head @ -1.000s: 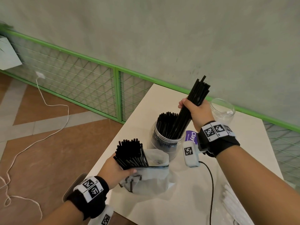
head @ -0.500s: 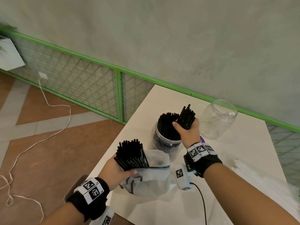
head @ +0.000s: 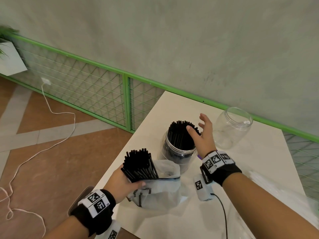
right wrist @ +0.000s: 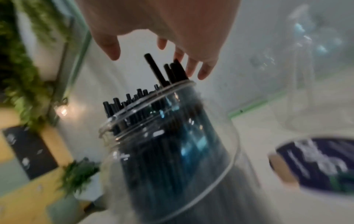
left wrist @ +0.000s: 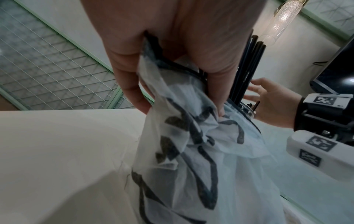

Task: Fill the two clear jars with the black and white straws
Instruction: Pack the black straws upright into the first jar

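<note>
A clear jar (head: 174,152) (right wrist: 172,151) packed with black straws (head: 179,133) stands mid-table. My right hand (head: 201,131) (right wrist: 164,50) hovers open just above and right of those straws, fingers spread, holding nothing. A second clear jar (head: 232,128), empty, stands at the back right. My left hand (head: 124,182) (left wrist: 172,68) grips a translucent printed bag (head: 158,188) (left wrist: 191,144) with a bunch of black straws (head: 139,163) sticking out of its mouth. White straws (head: 269,185) lie blurred at the right edge of the table.
The white table (head: 172,109) ends close on the left; beyond is tiled floor with a white cable (head: 51,147). A green mesh railing (head: 127,100) and wall run behind. A purple-labelled lid (right wrist: 316,163) lies right of the filled jar.
My right hand lowered its bunch of black straws into the jar, let go and opened above it. The left hand kept hold of the bag.
</note>
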A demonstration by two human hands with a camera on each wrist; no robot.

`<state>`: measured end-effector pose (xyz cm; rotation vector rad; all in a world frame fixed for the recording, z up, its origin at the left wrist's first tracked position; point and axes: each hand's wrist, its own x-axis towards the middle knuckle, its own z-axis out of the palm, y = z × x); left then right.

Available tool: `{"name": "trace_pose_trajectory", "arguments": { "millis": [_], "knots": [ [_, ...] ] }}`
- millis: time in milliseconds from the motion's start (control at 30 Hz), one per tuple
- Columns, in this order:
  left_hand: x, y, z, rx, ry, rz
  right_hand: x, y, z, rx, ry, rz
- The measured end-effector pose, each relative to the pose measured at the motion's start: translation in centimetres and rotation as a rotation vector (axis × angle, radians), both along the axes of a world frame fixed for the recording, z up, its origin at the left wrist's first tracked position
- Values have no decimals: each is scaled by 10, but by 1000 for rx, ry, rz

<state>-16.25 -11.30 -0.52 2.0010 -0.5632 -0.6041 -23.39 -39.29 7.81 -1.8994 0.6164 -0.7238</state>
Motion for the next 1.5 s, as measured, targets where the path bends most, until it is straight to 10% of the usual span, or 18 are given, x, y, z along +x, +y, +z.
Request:
{"name": "trace_pose_trajectory", "arguments": {
  "millis": [133, 433, 1200, 1500],
  "knots": [
    [1, 0, 1, -3, 7, -8, 11, -18, 13, -421, 275, 164],
    [0, 2, 3, 7, 2, -5, 28, -27, -5, -601, 447, 372],
    [2, -1, 4, 4, 26, -9, -41, 39, 1, -392, -40, 173],
    [-7, -6, 10, -12, 7, 9, -31, 106, -21, -173, 337, 535]
  ]
}}
